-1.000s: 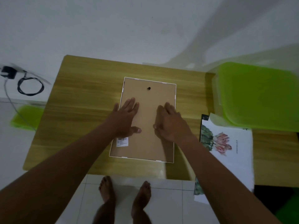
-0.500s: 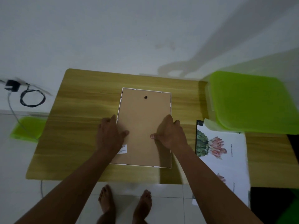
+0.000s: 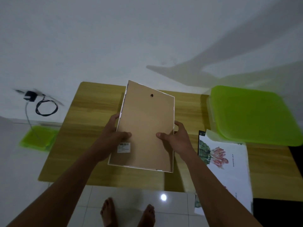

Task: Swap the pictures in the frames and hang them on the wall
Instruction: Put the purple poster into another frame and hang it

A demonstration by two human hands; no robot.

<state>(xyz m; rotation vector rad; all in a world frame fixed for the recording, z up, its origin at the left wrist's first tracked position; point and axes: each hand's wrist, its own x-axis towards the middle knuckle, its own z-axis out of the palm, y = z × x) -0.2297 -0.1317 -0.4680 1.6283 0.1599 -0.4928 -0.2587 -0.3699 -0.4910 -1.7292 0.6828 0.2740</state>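
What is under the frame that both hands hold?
The wooden table; the frame is tilted over it. Its front side faces down, so any picture inside is hidden.

Bare tabletop (image 3: 88, 131) lies open left of the tilted frame (image 3: 146, 122); on the right, a green bin (image 3: 250, 115) and flower prints (image 3: 232, 169) crowd the surface.

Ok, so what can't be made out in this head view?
All head view.
Front of the picture frame: turned away, only its backing board shows.
Fingers of the left hand and right hand: mostly behind the frame.
Print on the label: too small.
Top edge of the flower print: under the green lid.
The wall charger: motion-blurred.
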